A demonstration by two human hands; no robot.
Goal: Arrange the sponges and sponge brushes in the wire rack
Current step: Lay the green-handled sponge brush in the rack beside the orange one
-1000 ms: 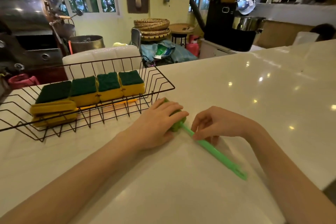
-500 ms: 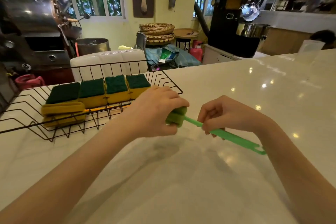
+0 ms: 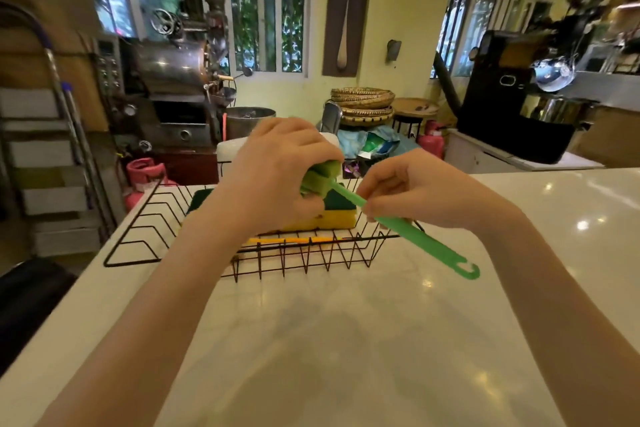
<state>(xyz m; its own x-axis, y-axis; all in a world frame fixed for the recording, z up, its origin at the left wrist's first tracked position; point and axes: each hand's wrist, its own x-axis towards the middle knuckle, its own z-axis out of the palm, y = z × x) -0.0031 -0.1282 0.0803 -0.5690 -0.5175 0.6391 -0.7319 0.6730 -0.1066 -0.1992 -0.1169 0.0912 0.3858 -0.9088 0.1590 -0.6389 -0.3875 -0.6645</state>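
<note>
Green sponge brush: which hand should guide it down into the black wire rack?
Left hand: it grips the green sponge brush by its head, directly over the black wire rack; the right hand only pinches the handle.

The rack (image 3: 180,218) sits on the counter (image 3: 346,340), toward its far left edge. Sponges (image 3: 337,215) lie inside it, seemingly in a row. Both hands hold the brush (image 3: 415,236) above the rack's right part.

Both hands (image 3: 277,166) apparently raised sponge brush (image 3: 408,236) over rack (image 3: 138,218).
</note>
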